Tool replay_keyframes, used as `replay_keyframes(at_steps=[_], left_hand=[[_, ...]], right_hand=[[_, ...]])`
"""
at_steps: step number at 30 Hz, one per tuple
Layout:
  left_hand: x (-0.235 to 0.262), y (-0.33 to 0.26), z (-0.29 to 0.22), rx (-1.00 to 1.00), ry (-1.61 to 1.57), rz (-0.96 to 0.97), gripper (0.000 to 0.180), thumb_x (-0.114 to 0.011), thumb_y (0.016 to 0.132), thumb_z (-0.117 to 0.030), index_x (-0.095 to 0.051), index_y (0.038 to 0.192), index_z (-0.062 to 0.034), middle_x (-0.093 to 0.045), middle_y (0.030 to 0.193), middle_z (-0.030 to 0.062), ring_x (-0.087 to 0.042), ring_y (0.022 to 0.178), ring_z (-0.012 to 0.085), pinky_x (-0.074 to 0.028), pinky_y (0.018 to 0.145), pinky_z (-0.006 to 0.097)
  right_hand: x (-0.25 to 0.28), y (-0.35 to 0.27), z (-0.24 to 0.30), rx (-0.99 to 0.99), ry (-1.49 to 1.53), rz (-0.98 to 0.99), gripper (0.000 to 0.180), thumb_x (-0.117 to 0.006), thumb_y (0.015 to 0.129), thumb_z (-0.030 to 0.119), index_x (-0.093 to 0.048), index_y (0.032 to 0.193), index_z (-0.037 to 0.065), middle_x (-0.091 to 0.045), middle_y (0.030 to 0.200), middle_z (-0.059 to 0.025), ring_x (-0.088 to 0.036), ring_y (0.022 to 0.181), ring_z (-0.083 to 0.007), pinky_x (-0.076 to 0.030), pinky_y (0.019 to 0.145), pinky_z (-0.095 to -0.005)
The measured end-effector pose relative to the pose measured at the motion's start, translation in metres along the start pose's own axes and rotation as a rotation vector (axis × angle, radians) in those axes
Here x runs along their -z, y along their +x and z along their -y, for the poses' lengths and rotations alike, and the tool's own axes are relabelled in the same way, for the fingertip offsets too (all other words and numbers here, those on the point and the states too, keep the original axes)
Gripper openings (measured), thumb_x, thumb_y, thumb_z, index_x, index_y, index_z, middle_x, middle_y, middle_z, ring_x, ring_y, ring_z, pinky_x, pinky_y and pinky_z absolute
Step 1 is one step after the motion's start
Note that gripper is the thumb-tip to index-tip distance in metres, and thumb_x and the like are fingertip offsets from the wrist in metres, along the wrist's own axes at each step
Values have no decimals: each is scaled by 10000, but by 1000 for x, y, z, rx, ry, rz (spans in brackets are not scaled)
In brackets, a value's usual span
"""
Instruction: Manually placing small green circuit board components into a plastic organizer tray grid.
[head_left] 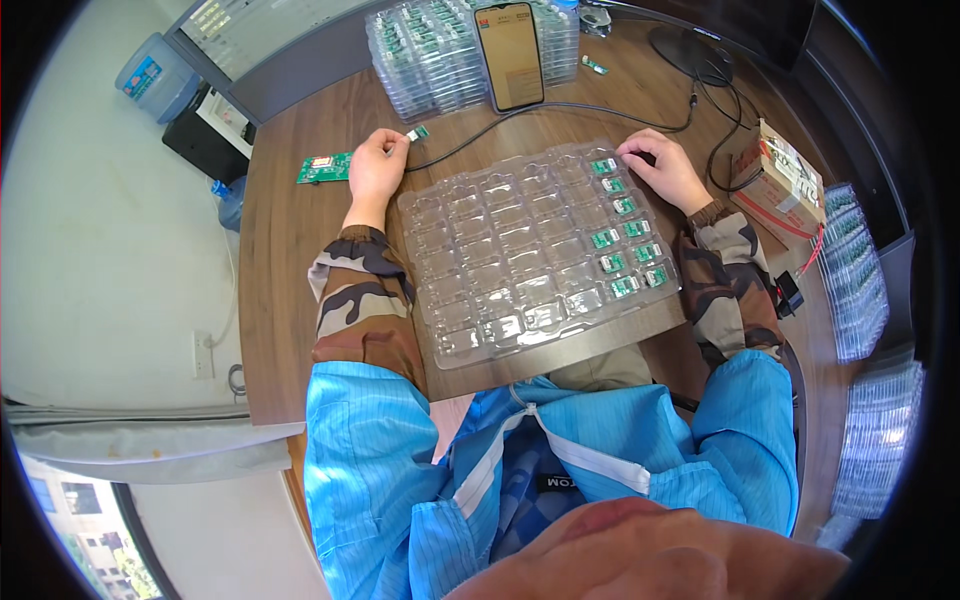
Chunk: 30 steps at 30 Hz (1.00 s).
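Note:
My left hand (pixel 376 170) is closed, a small green circuit board (pixel 419 132) pinched at its fingertips. Just left of that hand, and partly behind it, lies a larger green circuit board (pixel 322 168) with a black cable (pixel 470 143) running off to the right. A clear plastic tray (pixel 436 352) with rows of pockets spreads between my arms. Several small green boards (pixel 611 263) fill pockets in its right-hand columns; the pockets further left hold none. My right hand (pixel 664 172) has its fingers curled, thumb and forefinger closed at the tray's far right corner.
Behind the tray a phone (pixel 511 58) leans against stacked clear trays of boards (pixel 425 62). A loose small board (pixel 594 65) lies near the monitor stand (pixel 690 52). On the right are a cardboard box (pixel 778 180) and more stacked trays (pixel 853 270). A water dispenser (pixel 205 130) stands at left.

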<state>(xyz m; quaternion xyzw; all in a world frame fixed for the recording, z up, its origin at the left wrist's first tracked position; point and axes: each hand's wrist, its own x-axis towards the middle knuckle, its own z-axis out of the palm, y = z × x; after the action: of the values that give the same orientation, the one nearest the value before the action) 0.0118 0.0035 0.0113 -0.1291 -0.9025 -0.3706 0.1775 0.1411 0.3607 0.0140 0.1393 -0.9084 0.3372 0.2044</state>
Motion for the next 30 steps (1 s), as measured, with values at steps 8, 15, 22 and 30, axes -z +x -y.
replay_keyframes(at_steps=[8, 15, 22, 30], left_hand=[[-3, -3, -2, 6, 4, 9, 181, -574, 729, -268, -605, 772, -95, -601, 678, 55, -570, 661, 235, -437, 606, 330], [-3, -2, -3, -12, 18, -3, 179, -579, 727, -265, -606, 771, -94, -597, 668, 52, -571, 649, 228, -437, 604, 323], [-2, -2, 0, -23, 3, -1, 181, -579, 728, -264, -606, 769, -90, -598, 672, 54, -571, 652, 230, -436, 601, 324], [-4, -3, -2, -33, 3, -9, 183, -584, 728, -257, -606, 767, -80, -594, 665, 54, -566, 627, 219, -435, 591, 313]], right_hand=[[2, -4, 3, -3, -48, 20, 116, -571, 727, 85, -595, 830, 37, -550, 834, -78, -540, 789, -228, -426, 697, -295], [2, -5, 2, 5, -67, 23, 118, -571, 723, 102, -594, 828, 52, -545, 842, -80, -535, 810, -239, -427, 714, -308], [1, -4, 3, 7, -73, 31, 138, -572, 721, 107, -589, 848, 55, -543, 847, -82, -529, 827, -245, -422, 727, -314], [-2, -6, 6, -12, -122, 22, 240, -498, 827, 210, -560, 972, 29, -530, 923, -96, -500, 906, -244, -396, 782, -309]])
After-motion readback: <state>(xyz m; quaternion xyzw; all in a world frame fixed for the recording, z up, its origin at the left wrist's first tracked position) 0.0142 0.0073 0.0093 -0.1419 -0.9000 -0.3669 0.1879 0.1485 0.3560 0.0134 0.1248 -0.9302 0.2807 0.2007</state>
